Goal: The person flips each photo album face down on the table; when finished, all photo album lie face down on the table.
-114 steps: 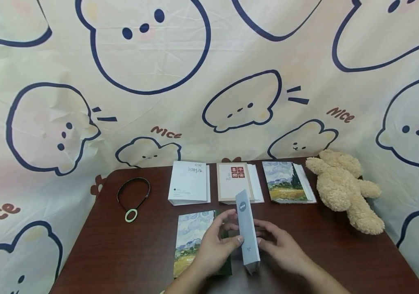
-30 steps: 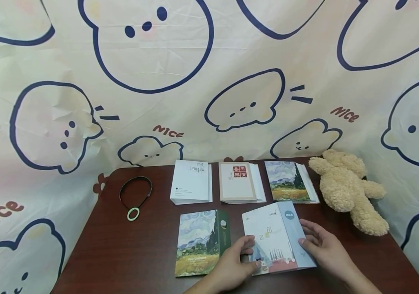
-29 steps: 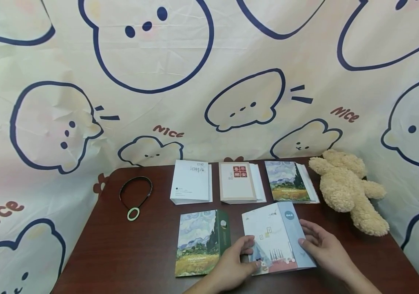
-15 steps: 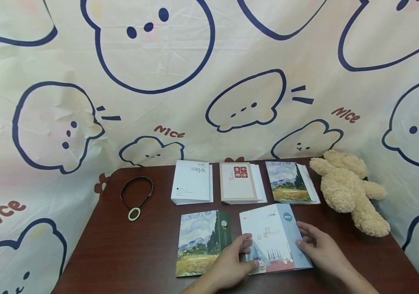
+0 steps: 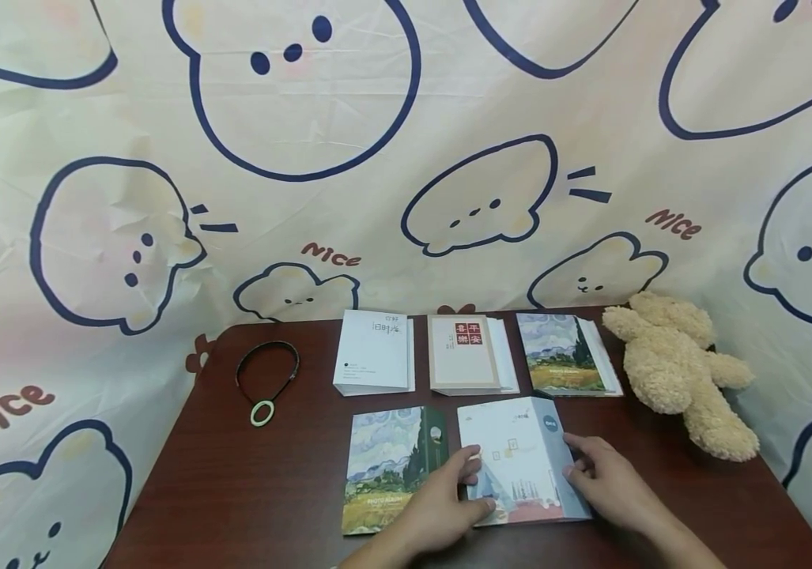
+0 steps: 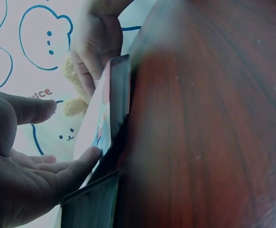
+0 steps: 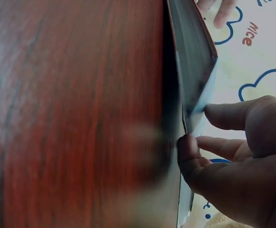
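A pale photo album [image 5: 512, 450] with a blue spine strip lies cover up near the table's front, right of a green-spined photo album [image 5: 384, 466] with a painted landscape. Fingers of my left hand [image 5: 448, 506] touch its left edge, in the gap between the two albums. In the left wrist view, the left thumb [image 6: 38, 111] stands spread above the cover. My right hand [image 5: 612, 482] holds the spine side, thumb [image 7: 221, 114] on the blue strip and a finger at its lower edge. The album's underside is hidden.
Three more albums stand in a back row: a white one [image 5: 373, 348], a beige one [image 5: 462, 352] and a landscape one [image 5: 562, 352]. A plush toy [image 5: 676, 371] lies at the right edge. A dark cord loop with a pale ring [image 5: 262, 412] lies on the left.
From standing upright with its spine towards me, the pale album has been laid cover up. In the last second both hands have slid it slightly left, closer to the green-spined album.
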Motion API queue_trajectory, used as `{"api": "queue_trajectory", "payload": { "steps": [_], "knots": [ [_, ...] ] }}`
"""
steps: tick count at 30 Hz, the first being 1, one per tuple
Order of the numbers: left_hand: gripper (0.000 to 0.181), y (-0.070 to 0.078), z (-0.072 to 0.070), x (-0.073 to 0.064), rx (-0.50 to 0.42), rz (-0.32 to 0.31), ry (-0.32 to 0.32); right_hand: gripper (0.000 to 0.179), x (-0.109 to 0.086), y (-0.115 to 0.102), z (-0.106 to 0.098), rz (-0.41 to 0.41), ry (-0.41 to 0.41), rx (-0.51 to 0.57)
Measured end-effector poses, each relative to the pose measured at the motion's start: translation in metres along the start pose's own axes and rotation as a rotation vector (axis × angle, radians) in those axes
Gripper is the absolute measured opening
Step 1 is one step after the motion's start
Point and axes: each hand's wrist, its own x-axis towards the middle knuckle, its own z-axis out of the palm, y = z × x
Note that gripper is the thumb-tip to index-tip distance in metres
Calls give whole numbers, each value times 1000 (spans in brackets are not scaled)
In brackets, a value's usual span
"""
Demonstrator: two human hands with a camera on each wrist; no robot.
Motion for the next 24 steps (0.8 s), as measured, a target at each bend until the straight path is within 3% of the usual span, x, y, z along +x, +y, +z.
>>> {"api": "queue_trajectory", "payload": {
  "steps": [17, 24],
  "knots": [
    [76, 2, -12, -1, 31, -18, -8, 58, 7, -12, 7, -6, -56, -17],
    [77, 1, -15, -3, -54, -15, -2, 60, 9, -21, 6, -44, -36, 21]
  ]
}}
